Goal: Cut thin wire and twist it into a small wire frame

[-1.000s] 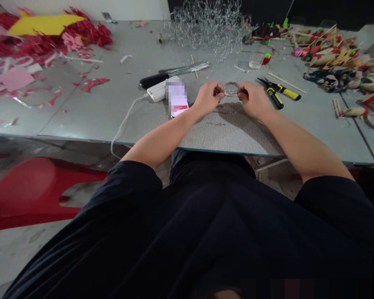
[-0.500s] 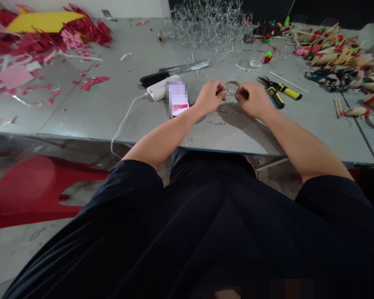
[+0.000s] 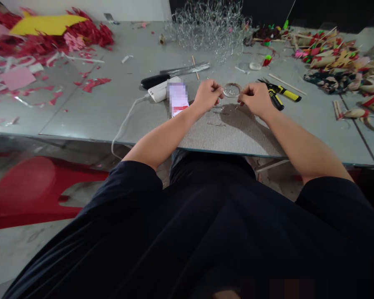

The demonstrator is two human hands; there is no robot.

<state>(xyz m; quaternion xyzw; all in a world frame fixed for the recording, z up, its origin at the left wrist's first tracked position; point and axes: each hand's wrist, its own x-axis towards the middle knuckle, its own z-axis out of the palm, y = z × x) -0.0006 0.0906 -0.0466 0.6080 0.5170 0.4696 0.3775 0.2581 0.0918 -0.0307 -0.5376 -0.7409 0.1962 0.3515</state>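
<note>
My left hand [image 3: 207,95] and my right hand [image 3: 256,99] hover over the grey table [image 3: 118,108], fingers pinched closed, a short gap between them. What they pinch is too thin to make out; it may be fine wire. A small round tape roll [image 3: 232,89] lies on the table just beyond the gap. Thin wire scraps [image 3: 218,110] lie below my left hand.
Yellow-handled pliers [image 3: 279,94] lie right of my right hand. A phone [image 3: 178,99] and white power bank [image 3: 159,91] with cable sit left. A tangle of wire [image 3: 208,25] is behind, red paper scraps [image 3: 46,37] far left, coloured craft pieces [image 3: 336,62] far right, a red chair [image 3: 34,191] below left.
My hands have drawn slightly apart and lowered, uncovering the tape roll between them. The view shifted a little downward.
</note>
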